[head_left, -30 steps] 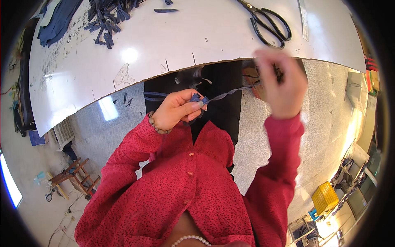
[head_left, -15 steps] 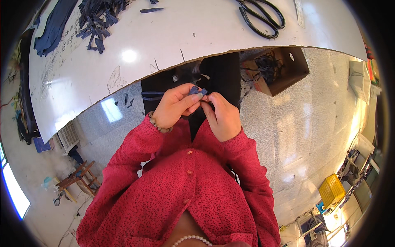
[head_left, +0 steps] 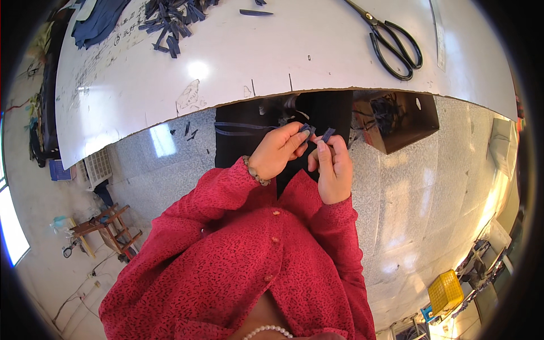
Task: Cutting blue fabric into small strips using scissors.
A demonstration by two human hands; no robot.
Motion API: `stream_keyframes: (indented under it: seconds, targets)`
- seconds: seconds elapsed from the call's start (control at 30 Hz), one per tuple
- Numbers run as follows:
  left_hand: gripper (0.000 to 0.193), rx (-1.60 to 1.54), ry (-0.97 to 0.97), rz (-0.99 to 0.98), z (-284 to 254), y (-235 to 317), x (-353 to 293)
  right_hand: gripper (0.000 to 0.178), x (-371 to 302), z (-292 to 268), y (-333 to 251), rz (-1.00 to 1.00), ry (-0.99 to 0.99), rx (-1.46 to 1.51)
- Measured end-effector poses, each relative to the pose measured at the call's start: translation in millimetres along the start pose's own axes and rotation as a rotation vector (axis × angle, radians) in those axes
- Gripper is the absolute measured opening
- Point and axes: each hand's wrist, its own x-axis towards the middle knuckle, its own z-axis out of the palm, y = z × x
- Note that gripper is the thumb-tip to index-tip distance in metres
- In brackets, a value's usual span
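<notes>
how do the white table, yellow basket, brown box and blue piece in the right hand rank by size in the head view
Largest to smallest:
White table
Brown box
Yellow basket
Blue piece in the right hand

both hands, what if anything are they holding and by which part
The left hand pinches dark blue fabric, apparently near an end; the right hand pinches a dark blue tab by its lower end. Whether they join is hidden.
</notes>
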Motion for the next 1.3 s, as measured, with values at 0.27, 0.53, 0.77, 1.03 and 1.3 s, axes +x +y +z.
stream_keyframes:
  seconds: [0.27, 0.53, 0.77, 1.03, 1.3]
  targets:
    - [0.014, 0.065, 0.119, 0.031, -0.8, 3.6, 1.5, 0.008, -0.2, -10.7, -0.2, 0.06, 0.023, 0.029]
    - [0.013, 0.038, 0.145, 0.069, -2.8, -7.2, 5.4, 0.007, -0.2, -12.7, 2.0, 0.057, 0.021, 0.144]
    - [0.009, 1.097, 0.445, 0.652, -5.4, -5.0, 5.4, 0.006, 4.2, -9.5, 7.8, -0.187, 0.077, -0.083]
    - [0.021, -0.015, 0.295, 0.314, 10.0, -12.3, 5.1, 0.01, -9.0, 9.1, 2.9, 0.02, -0.044, 0.251]
    - [0.029, -0.359, 0.184, 0.013, 23.1, 1.3, -4.8, 0.015, -5.9, 13.2, 11.6, 0.123, -0.025, 0.284]
